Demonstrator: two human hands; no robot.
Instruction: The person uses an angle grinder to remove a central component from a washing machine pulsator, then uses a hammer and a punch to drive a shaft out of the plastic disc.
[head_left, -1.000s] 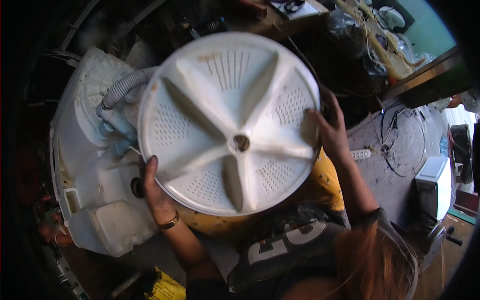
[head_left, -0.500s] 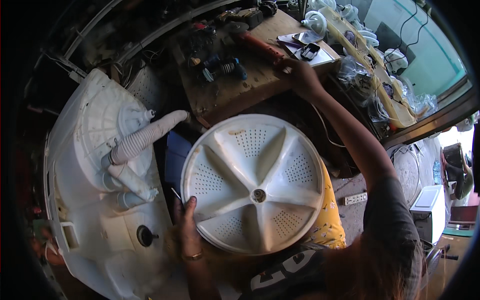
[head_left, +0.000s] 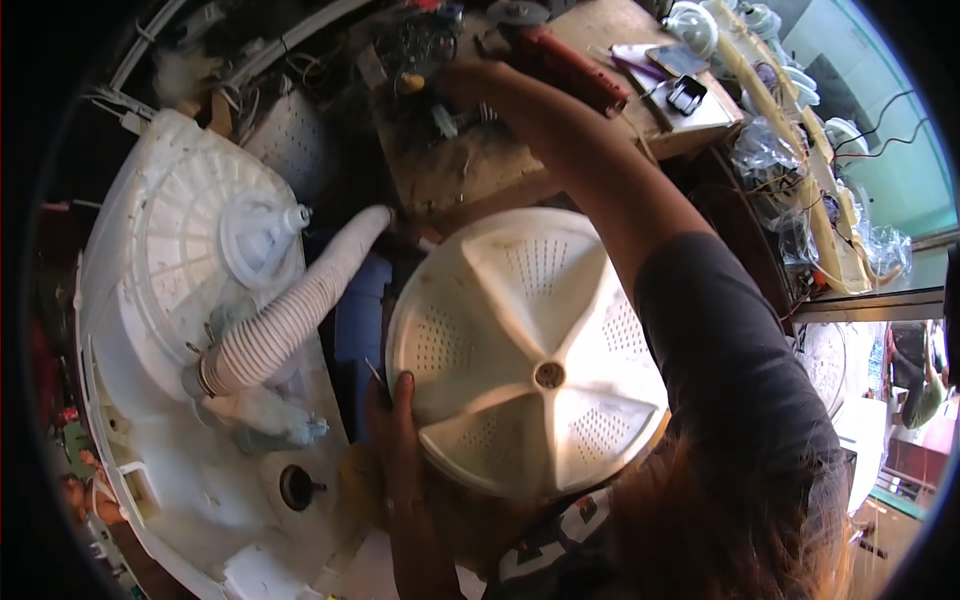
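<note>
A round white washing machine pulsator, with raised vanes, patches of small holes and a central hub hole, rests tilted in front of my body. My left hand grips its left edge, thumb on the rim. A thin pale rod sticks up from behind that thumb; its other end is hidden. Over the wooden workbench my right hand reaches among small tools, its fingers smeared by motion. Just right of it lies a red angle grinder.
At left stands a large white plastic washing machine tub with a ribbed drain hose. A blue container sits between tub and pulsator. A phone lies at the bench's right end, beside lamps and plastic bags.
My right hand has moved left across the bench, from the grinder's near end to the small tools. The left hand keeps the pulsator's rim. The whole view has shifted.
</note>
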